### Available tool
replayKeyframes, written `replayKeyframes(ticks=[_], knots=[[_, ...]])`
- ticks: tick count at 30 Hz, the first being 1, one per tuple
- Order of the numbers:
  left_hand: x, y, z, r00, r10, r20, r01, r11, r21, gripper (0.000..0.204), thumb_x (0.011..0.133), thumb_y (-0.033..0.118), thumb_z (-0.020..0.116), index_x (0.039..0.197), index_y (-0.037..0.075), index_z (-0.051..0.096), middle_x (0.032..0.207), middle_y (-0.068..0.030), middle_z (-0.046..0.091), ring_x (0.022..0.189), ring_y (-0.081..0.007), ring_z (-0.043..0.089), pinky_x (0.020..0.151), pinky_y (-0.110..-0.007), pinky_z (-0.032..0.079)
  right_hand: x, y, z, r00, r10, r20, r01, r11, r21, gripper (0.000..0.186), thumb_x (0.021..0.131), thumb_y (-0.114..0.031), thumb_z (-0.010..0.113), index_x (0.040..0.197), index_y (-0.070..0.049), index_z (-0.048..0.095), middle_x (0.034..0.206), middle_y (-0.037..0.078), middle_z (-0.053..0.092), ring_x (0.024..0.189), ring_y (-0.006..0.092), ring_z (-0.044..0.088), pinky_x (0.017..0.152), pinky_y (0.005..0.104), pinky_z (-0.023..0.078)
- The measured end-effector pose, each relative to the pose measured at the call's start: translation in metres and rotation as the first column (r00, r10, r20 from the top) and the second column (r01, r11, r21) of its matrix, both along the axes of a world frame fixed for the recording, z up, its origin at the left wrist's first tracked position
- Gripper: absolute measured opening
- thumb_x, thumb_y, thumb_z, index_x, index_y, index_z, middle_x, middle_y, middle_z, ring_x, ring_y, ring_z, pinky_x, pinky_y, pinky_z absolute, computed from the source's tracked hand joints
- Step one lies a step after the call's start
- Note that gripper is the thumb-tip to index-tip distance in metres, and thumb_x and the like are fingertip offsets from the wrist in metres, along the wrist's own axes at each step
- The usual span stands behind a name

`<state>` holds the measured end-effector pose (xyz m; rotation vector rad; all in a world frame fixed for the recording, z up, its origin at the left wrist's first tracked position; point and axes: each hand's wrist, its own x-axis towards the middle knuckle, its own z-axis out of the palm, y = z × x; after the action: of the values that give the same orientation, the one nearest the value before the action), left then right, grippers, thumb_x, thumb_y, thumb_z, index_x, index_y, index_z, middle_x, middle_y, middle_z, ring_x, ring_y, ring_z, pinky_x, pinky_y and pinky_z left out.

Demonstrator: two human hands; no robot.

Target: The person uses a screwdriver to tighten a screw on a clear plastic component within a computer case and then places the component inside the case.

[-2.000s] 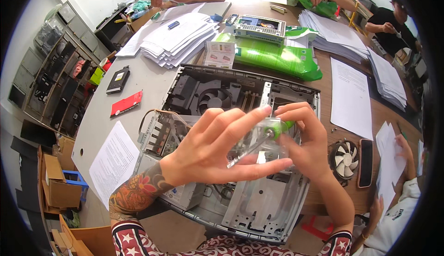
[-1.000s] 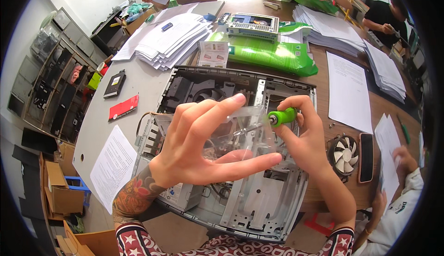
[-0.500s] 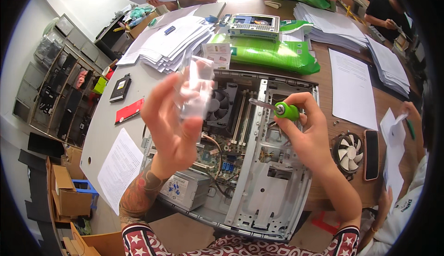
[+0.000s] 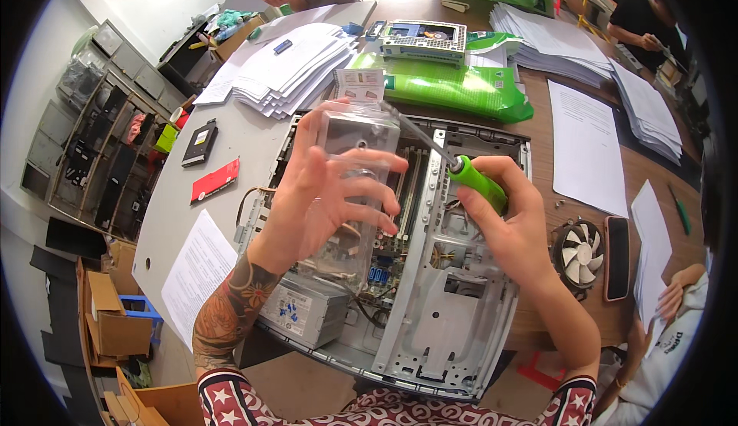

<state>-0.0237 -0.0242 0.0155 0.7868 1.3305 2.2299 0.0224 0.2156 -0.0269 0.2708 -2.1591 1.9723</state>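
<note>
While left hand splays (image 4: pixel 306 204) at clear plastic (image 4: pixel 360 128), right hand (image 4: pixel 513 222) grips screwdriver (image 4: pixel 478 183).

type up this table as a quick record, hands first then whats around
left hand: fingers spread, at clear plastic piece; grip unclear
right hand: holds screwdriver, green handle, shaft angled up-left
below hands: open computer case
right of case: loose fan, then phone
left of case: red packet, black part
beyond case: green bag

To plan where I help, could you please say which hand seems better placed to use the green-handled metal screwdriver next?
Probably the right hand: it grips the screwdriver above the open silver-grey computer case, while the left hand has a clear plastic package.
</note>
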Motion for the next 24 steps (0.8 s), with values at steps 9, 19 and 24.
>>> replayKeyframes(ticks=[9,19,24], knots=[[0.004,0.002,0.005,0.981,0.192,0.003,-0.186,0.954,-0.235,0.053,0.092,0.029,0.047,0.137,0.011,0.028,0.111,-0.0286,0.060,0.095,-0.0392,0.066,0.081,-0.049,0.054,0.000,-0.001,-0.001,0.999,-0.031,-0.014,0.030,0.999,-0.019,0.022,0.091,-0.012,0.068,0.109,-0.003,0.058,0.092,0.000,0.060,0.080,0.0064,0.053,0.072,0.0227,0.043],[-0.004,-0.002,-0.010,0.979,0.201,0.026,-0.192,0.961,-0.200,0.056,0.085,0.024,0.054,0.134,0.004,0.035,0.091,-0.0119,0.054,0.082,-0.0204,0.056,0.071,-0.037,0.051,-0.001,0.000,0.000,1.000,-0.018,0.011,0.019,1.000,-0.018,0.023,0.092,-0.014,0.068,0.109,-0.002,0.059,0.091,0.000,0.061,0.079,0.0062,0.052,0.071,0.0219,0.042],[0.001,0.001,-0.010,0.971,0.234,-0.046,-0.236,0.918,-0.318,0.057,0.084,0.021,0.058,0.135,0.005,0.035,0.093,-0.0102,0.056,0.081,-0.0151,0.056,0.069,-0.031,0.050,0.000,-0.001,0.000,1.000,-0.019,0.004,0.019,1.000,-0.010,0.022,0.092,-0.013,0.067,0.109,-0.002,0.059,0.092,0.000,0.061,0.079,0.0060,0.052,0.071,0.0218,0.042]])
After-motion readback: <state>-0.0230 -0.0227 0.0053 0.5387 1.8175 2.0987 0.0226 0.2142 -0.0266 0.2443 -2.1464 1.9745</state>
